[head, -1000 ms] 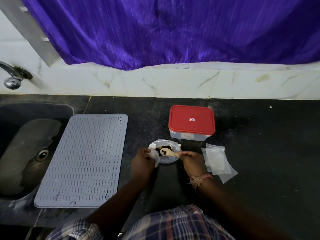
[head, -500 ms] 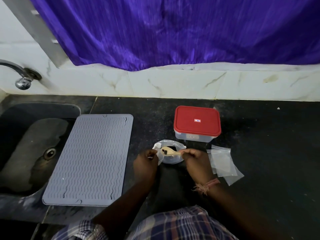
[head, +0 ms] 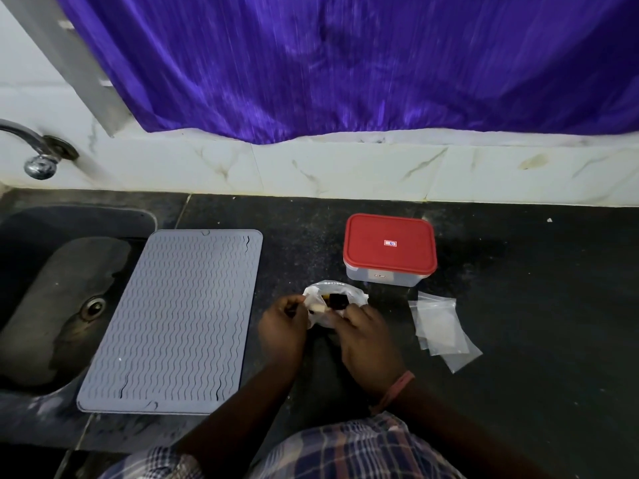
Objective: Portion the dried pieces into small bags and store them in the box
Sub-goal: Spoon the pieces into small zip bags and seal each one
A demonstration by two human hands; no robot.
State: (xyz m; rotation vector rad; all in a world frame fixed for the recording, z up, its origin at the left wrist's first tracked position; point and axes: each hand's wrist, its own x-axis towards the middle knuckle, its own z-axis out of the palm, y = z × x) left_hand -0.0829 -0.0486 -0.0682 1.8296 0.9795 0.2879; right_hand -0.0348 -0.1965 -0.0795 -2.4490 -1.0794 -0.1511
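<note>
A crumpled clear plastic bag [head: 349,292] lies on the black counter in front of the box, with dark dried pieces [head: 335,300] showing inside. My left hand [head: 283,326] pinches clear plastic at the bag's left edge; whether that is a separate small bag I cannot tell. My right hand [head: 366,340] grips a wooden spoon [head: 317,309] whose pale tip points left into the plastic, its handle hidden under the fingers. The clear box with its red lid [head: 390,243] on stands just behind. Several empty small bags [head: 439,330] lie fanned out to the right.
A grey ribbed mat [head: 173,319] lies left of my hands, beside the dark sink [head: 52,288] with a metal tap [head: 38,157] above it. A tiled wall ledge and a purple curtain [head: 345,63] close off the back.
My right hand moved left over the bag and tipped the spoon down toward my left hand. The spoon's handle, visible before, is now covered. The box and the empty bags stayed put.
</note>
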